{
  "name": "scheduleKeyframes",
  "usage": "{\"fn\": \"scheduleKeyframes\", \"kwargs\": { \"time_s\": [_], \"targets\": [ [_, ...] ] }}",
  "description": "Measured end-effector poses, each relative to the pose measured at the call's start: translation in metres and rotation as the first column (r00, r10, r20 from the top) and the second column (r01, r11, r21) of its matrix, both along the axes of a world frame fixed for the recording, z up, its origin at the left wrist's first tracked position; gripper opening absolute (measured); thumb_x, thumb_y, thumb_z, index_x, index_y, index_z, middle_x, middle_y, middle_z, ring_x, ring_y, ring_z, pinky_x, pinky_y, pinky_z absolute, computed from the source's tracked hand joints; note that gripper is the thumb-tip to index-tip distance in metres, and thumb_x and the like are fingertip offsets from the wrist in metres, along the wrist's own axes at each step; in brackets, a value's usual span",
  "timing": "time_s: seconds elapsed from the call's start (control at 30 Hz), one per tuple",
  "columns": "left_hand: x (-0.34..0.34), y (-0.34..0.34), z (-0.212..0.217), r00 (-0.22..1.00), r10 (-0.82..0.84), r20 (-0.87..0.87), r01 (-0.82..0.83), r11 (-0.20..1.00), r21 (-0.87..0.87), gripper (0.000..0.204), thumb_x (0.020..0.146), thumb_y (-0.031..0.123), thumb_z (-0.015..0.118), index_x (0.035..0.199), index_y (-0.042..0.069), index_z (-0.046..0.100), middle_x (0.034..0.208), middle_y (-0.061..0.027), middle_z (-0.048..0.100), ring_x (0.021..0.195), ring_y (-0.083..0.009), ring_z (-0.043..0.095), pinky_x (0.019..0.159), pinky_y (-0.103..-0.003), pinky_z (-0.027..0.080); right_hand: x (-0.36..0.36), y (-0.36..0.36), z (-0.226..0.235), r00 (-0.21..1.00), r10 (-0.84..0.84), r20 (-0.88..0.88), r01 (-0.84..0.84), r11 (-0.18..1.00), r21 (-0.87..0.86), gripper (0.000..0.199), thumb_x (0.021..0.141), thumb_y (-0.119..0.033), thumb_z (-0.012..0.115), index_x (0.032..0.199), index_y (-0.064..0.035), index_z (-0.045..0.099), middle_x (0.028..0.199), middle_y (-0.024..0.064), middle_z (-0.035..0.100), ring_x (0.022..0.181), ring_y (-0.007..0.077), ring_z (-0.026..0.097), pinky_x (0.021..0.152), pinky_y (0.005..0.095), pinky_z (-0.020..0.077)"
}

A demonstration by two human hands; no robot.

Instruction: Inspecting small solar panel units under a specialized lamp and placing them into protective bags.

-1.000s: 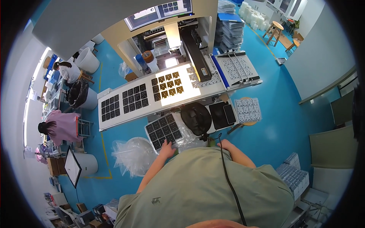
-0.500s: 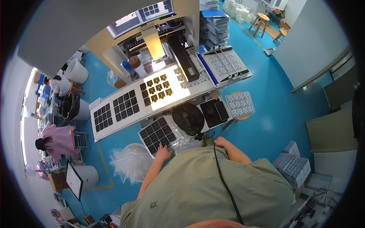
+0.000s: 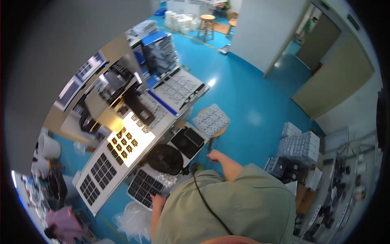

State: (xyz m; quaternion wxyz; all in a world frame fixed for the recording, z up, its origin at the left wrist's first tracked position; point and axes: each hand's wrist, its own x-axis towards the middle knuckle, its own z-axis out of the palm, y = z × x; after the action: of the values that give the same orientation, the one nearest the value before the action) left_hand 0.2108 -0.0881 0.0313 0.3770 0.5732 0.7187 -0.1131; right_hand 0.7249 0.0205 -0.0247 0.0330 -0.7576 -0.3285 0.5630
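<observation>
My left hand point(image 3: 158, 200) rests at the near edge of a sheet of black square pieces point(image 3: 143, 188), its fingers lying over the rim. Clear plastic wrap point(image 3: 165, 179) sits against that sheet's right side. My right hand point(image 3: 214, 155) is off to the right with its fingers curled in, and I see nothing in it. Closest to it is a round stool point(image 3: 221, 132) topped by a pale sheet of small parts point(image 3: 211, 120). A black rounded object point(image 3: 164, 159) and a phone-like dark slab point(image 3: 194, 137) lie between my hands and the machine.
A lit machine bed point(image 3: 140, 147) carries several groups of black squares along its length. Stacked trays point(image 3: 160, 49) stand beyond it. A clear plastic bag point(image 3: 134, 221) is at lower left. Packed boxes point(image 3: 300, 144) are piled at right, and a seated person point(image 3: 65, 223) works at far left.
The view has turned to the right, so the machine shifts left. My right hand has reached out from my waist toward the stool. My left hand stays at the sheet of black squares.
</observation>
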Motion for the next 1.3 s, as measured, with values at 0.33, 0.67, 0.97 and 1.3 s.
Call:
{"fn": "scheduleKeyframes", "kwargs": {
  "time_s": [0.33, 0.67, 0.97, 1.3],
  "targets": [
    [-0.012, 0.012, -0.038, 0.995, -0.073, -0.074, 0.063, 0.990, -0.129, 0.074, 0.084, 0.044, 0.069, 0.127, -0.015, 0.055, 0.139, -0.0533, 0.032, 0.139, -0.0596, 0.031, 0.118, -0.049, 0.031, 0.139, 0.150, 0.010, 0.926, -0.374, 0.043, 0.328, 0.857, 0.398, 0.029, 0.090, -0.028, 0.063, 0.083, -0.0015, 0.070, 0.068, 0.0150, 0.069, 0.053, 0.0253, 0.065, 0.058, 0.0396, 0.0561],
    [0.046, -0.046, 0.025, 0.934, 0.357, 0.027, -0.358, 0.933, 0.037, 0.067, 0.089, 0.042, 0.066, 0.133, -0.008, 0.056, 0.139, -0.0331, 0.053, 0.132, -0.0462, 0.049, 0.113, -0.047, 0.038, 0.156, 0.378, 0.104, 0.836, -0.473, 0.277, 0.073, 0.596, 0.800, 0.026, 0.085, -0.016, 0.062, 0.108, -0.0042, 0.066, 0.107, 0.0195, 0.069, 0.105, 0.0392, 0.064, 0.090, 0.0473, 0.0524],
    [0.071, -0.107, 0.048, 0.939, 0.341, -0.030, -0.342, 0.931, -0.129, 0.067, 0.088, 0.050, 0.067, 0.129, -0.003, 0.063, 0.127, -0.0291, 0.063, 0.123, -0.0414, 0.059, 0.104, -0.047, 0.047, 0.103, 0.477, 0.105, 0.783, -0.179, 0.596, -0.188, 0.845, 0.500, 0.065, 0.084, -0.032, 0.076, 0.134, 0.0005, 0.049, 0.132, 0.0233, 0.055, 0.121, 0.0395, 0.056, 0.101, 0.0457, 0.0515],
    [0.086, -0.081, 0.061, 0.868, 0.492, -0.069, -0.496, 0.863, -0.094, 0.062, 0.088, 0.048, 0.065, 0.129, 0.001, 0.064, 0.127, -0.0275, 0.064, 0.122, -0.0415, 0.059, 0.104, -0.046, 0.046, 0.112, 0.506, 0.117, 0.818, -0.102, 0.566, -0.135, 0.923, 0.360, 0.047, 0.088, -0.034, 0.071, 0.122, -0.0026, 0.062, 0.128, 0.0191, 0.063, 0.121, 0.0376, 0.059, 0.099, 0.0455, 0.0523]
  ]
}}
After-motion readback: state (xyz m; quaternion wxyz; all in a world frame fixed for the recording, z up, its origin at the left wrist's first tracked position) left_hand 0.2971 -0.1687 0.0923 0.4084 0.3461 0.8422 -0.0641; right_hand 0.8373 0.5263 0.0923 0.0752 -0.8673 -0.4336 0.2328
